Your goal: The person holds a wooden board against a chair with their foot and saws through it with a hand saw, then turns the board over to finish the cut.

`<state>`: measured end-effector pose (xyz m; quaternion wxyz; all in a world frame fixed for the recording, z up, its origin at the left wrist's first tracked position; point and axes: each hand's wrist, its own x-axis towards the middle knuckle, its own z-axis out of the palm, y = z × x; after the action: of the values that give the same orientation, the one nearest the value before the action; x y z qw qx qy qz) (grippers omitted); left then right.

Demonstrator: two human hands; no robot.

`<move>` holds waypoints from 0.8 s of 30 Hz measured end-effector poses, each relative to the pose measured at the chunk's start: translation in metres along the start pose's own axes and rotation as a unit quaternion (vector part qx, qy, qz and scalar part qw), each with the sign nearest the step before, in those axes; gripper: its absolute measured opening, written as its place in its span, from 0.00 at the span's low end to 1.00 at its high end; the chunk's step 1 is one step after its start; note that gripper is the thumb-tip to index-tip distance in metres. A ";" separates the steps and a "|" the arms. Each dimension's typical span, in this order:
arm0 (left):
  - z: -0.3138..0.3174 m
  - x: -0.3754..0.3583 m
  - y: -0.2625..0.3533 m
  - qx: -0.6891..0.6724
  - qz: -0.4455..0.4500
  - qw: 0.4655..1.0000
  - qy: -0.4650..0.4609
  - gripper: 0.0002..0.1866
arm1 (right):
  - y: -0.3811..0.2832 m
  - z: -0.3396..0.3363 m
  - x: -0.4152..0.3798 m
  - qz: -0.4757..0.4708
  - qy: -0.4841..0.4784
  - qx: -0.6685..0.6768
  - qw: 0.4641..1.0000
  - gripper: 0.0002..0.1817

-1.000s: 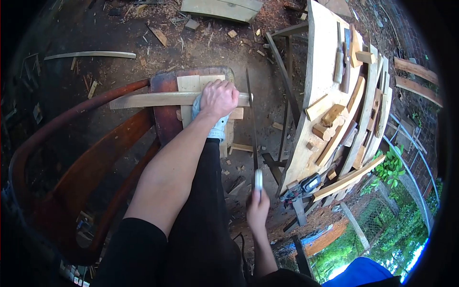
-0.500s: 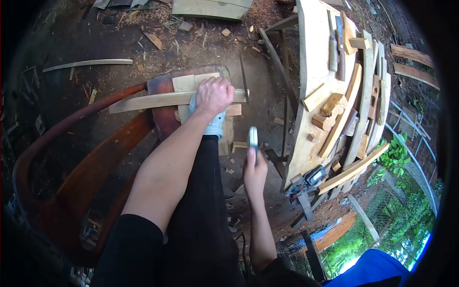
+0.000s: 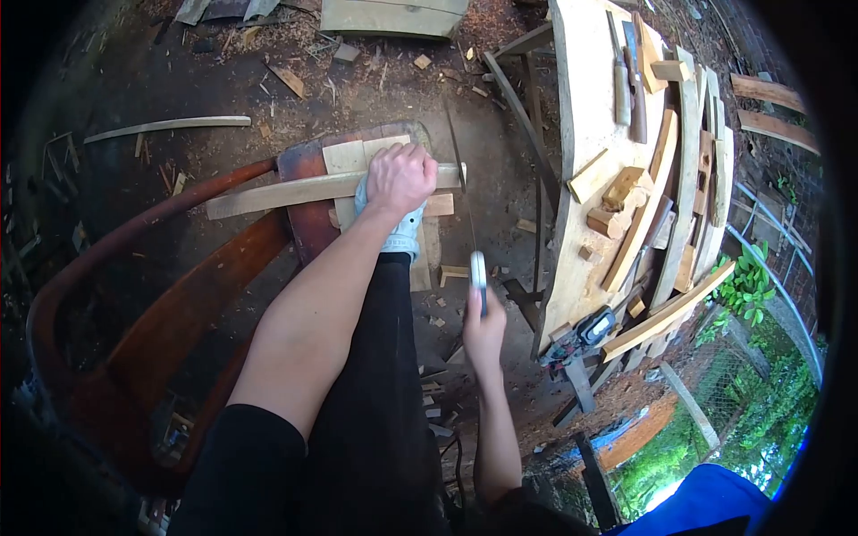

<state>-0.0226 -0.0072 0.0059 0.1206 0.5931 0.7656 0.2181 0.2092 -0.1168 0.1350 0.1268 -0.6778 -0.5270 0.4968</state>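
White handle of the saw sat gripped in the right hand, blade across the free end of the wooden strip. Left hand closed over that strip, beside the blue shoe, above the chair seat. Judged best: long, straight strokes, clear of the knuckles. Bench, carrying wood blocks, stood apart at right; offcuts littered the floor.

Floor dark, earthy, strewn with shavings and offcuts. Chair at left, reddish-brown wood, curved back, worn seat. Desk at right, pale slab top on dark legs, laden with timber and tools. Dim brickwork along upper right edge. Lower right: leafy plant, wire mesh, greenery. Daylight brightest there; left side shadowy.
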 end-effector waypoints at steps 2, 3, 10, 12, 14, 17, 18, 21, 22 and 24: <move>0.001 0.000 0.002 0.003 0.010 1.000 0.008 0.12 | -0.006 0.027 0.049 -0.023 0.016 -0.024 0.999 0.23; 0.000 0.000 0.003 -0.006 0.010 1.000 0.024 0.11 | -0.005 0.039 0.067 -0.037 0.037 -0.013 0.999 0.25; 0.000 -0.003 0.004 -0.003 -0.010 0.999 0.036 0.11 | -0.016 0.034 0.086 -0.001 0.029 -0.047 0.998 0.29; -0.002 -0.003 0.005 -0.003 -0.007 0.999 0.036 0.11 | -0.021 0.032 0.092 0.010 0.021 -0.048 0.999 0.30; -0.005 -0.004 0.004 -0.001 -0.005 0.999 0.034 0.11 | -0.023 0.035 0.094 0.023 0.010 -0.046 0.999 0.30; -0.001 -0.003 0.005 0.004 -0.002 0.999 0.034 0.11 | -0.021 0.037 0.096 0.031 0.021 -0.052 0.998 0.32; 0.000 -0.002 0.005 0.005 -0.005 1.000 0.031 0.11 | -0.025 0.035 0.095 0.035 0.017 -0.048 0.998 0.32; 0.003 0.001 0.003 0.008 -0.004 1.000 0.027 0.11 | -0.050 0.029 0.091 0.060 0.004 -0.052 0.997 0.32; 0.003 0.000 0.003 0.008 0.001 1.000 0.024 0.11 | -0.056 0.027 0.087 0.083 -0.002 -0.059 0.995 0.32; 0.002 -0.001 0.003 0.011 -0.001 1.000 0.017 0.11 | -0.057 0.023 0.077 0.075 -0.002 -0.056 0.996 0.31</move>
<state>-0.0185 -0.0068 0.0052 0.1011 0.5896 0.7706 0.2199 0.1528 -0.0365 0.1221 0.0500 -0.7203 -0.5019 0.4763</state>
